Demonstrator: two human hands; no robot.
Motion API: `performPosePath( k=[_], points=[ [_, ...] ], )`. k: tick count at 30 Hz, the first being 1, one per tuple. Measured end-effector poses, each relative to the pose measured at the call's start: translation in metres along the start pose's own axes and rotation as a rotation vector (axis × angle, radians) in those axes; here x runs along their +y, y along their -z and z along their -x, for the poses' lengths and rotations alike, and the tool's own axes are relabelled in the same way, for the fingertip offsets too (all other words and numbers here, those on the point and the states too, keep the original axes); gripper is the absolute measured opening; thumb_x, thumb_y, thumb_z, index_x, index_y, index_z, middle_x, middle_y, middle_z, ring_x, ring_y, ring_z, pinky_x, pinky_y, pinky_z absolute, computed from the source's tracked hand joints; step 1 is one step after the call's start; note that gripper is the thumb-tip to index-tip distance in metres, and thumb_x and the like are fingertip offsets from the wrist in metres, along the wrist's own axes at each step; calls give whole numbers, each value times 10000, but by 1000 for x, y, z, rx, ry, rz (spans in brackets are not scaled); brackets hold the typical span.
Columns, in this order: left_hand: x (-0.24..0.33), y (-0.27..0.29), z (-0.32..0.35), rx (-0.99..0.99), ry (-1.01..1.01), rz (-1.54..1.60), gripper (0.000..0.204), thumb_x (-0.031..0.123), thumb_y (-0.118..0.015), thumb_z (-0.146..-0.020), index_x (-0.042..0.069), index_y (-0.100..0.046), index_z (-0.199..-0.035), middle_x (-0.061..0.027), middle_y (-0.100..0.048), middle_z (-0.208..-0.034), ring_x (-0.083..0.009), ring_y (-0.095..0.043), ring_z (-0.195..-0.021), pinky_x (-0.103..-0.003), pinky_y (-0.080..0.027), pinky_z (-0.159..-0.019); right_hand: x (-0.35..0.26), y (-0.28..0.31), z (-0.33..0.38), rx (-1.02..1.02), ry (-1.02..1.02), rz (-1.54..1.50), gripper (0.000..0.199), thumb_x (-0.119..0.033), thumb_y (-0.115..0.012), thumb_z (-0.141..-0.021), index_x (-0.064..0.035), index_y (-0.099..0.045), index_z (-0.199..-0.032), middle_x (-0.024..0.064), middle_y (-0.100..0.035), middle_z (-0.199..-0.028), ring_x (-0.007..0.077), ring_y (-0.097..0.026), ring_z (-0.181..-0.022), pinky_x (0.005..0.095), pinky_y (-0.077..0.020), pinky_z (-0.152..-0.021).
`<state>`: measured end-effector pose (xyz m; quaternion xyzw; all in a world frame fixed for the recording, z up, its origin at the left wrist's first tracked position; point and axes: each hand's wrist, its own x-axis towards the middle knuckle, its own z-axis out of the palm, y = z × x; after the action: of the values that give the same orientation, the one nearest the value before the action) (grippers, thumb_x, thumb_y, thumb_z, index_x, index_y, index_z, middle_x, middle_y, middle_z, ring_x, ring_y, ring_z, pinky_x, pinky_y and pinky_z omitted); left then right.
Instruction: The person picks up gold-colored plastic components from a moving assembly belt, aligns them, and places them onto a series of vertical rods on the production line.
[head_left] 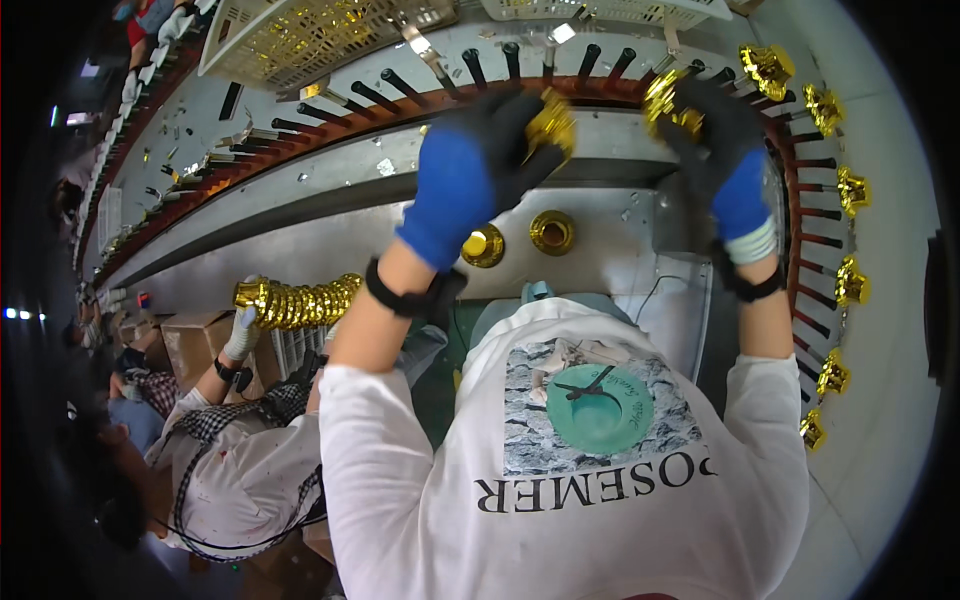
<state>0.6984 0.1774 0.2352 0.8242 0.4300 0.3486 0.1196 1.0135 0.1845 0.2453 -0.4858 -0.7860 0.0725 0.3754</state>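
Both hands up at the far edge of the grey metal table (600, 260), each in a black & blue glove. Left hand (490, 160) is curled round a shiny gold cap (552, 125), fingers closed on it, just below the curved conveyor rail (330, 135). Right hand (715, 140) likewise clamps a second gold cap (668, 105), right at the rail's bend. The rail carries a row of black pegs (405, 88) sticking outward; on the right side several pegs already wear gold caps (852, 190), running down the edge. Pegs near the hands are bare.

On the table, between the forearms, sit two more gold pieces (520, 240) side by side, near the left wrist. White plastic baskets (320, 35) w/ gold parts stand behind the rail. Lower left, another person's gloved hand (243, 330) holds a long stack of gold caps (300, 300), close to the wearer's left elbow. Cardboard boxes (185, 340) below that.
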Motion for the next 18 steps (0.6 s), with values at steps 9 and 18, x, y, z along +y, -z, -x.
performPosePath(
  k=[9, 18],
  points=[
    [-86, -120, 221, -381, 609, -98, 616, 416, -800, -911, 82, -642, -1403, -196, -732, -1156, -361, -748, -944, -461, -601, -827, -3, -195, 151, -709, -222, -21, 584, -370, -789, -860, -122, -671, -1376, 175, -743, -1179, 393, -717, -1068, 491, -573, -932],
    [-63, -109, 157, -342, 348, -373, 897, 569, -788, -863, 55, -517, -1547, -295, -614, -1459, -438, -723, -1109, -518, -594, -881, 36, -125, 118, -157, 14, 64, 688, -405, -801, -899, -45, -615, -1455, 249, -623, -1457, 442, -605, -1315, 517, -469, -1135]
  ],
)
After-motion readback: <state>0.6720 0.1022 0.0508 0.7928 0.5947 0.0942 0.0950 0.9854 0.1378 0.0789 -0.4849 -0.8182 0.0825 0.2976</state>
